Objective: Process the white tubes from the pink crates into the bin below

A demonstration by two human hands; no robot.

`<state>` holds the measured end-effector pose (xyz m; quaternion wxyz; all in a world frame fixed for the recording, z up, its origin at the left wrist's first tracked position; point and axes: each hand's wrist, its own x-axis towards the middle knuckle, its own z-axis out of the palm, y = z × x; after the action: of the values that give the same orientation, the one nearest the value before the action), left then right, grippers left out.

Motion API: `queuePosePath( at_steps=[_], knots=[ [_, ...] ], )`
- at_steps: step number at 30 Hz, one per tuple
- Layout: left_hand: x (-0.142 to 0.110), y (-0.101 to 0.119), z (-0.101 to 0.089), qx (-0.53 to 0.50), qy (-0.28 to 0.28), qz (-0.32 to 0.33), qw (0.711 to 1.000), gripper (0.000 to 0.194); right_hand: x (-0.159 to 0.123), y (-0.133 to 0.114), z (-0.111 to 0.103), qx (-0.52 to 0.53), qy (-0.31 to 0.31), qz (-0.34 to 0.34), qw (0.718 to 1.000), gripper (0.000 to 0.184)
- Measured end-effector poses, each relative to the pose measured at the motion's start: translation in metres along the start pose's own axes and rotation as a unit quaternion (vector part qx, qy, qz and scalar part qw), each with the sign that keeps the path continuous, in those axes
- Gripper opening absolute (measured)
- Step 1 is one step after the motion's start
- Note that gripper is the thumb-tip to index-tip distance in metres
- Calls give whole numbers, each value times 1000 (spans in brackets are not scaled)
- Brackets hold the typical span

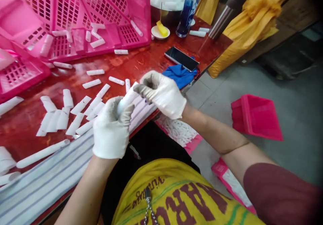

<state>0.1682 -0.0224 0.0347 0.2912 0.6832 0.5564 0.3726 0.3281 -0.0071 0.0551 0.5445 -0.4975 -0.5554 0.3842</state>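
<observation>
Both hands wear white gloves with dirty grey fingertips. My left hand (112,127) is closed round the lower end of a white tube (127,100). My right hand (163,92) pinches the tube's upper end, just above the left hand. The tube is tilted up to the right over the near edge of the red table (141,62). Several short white tubes (75,109) lie scattered on the table to the left. A striped white cloth (50,174) runs along the table's near edge under the hands.
Pink plastic crates (75,16) stand at the back left with loose tubes in them. A black phone (181,58) lies on a blue cloth (180,75). A bottle (188,9) and a small dish (160,32) are at the back. A pink crate (254,117) sits on the floor.
</observation>
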Motion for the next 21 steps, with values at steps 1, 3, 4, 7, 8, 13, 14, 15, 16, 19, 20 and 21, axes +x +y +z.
queuePosePath(
  at_steps=[1,3,4,7,8,13,14,15,16,19,20,21],
  knots=[
    [1,3,2,4,7,12,1000,36,1,-3,-2,-13,25,-10,1000,36],
    [3,9,6,8,20,36,999,34,3,-8,-6,-39,48,-33,998,37],
    [5,12,7,5,26,40,999,33,4,-9,-7,-39,38,-38,998,35],
    [5,15,4,-88,-8,-23,996,34,2,-11,-8,12,-20,-6,1000,27],
    [3,13,1,-171,-62,-73,981,34,0,-11,-8,29,-30,9,999,25],
    [-19,-8,-11,-586,-409,-309,627,39,-20,-10,-3,77,-153,-15,985,13],
    [-24,-11,-10,-613,-435,-318,578,40,-24,-10,-2,83,-181,-26,980,12],
    [-29,-13,-9,-625,-444,-315,559,42,-29,-9,-2,83,-198,-29,976,12],
    [-33,-13,-7,-622,-442,-301,572,44,-33,-9,-4,76,-202,-25,976,14],
    [-35,-8,-1,-461,-385,-183,779,45,-47,-9,-19,5,-155,43,987,23],
    [-31,-8,-2,-350,-333,-125,866,42,-51,-10,-28,-38,-127,77,988,24],
    [-25,-9,-4,-222,-267,-68,935,38,-52,-11,-38,-91,-106,112,984,25]
  ],
)
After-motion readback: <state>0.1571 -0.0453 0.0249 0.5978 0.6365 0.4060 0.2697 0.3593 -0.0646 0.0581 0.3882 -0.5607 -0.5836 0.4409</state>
